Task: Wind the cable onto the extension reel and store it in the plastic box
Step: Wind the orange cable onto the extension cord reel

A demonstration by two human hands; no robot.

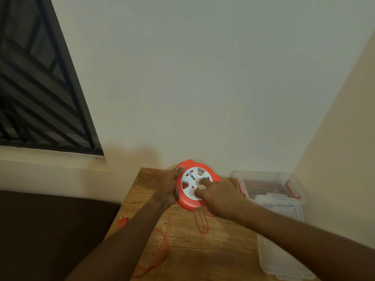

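Observation:
An orange extension reel [187, 202] with a white socket face is held tilted above the far end of a wooden table [213, 252]. My left hand [171, 188] grips its left rim. My right hand [218, 196] rests on the white face, fingers pressed into the hub. Thin orange cable [162, 250] hangs from the reel and lies in loose loops on the table. Its orange plug [122, 221] sits at the table's left edge. A clear plastic box [267, 185] with red latches stands at the right, by the wall.
The box's clear lid [284, 250] lies on the table in front of the box, along the right side. Walls close in behind and to the right. A window with dark bars [40, 88] is at the left, and a dark surface [50, 230] lies below it.

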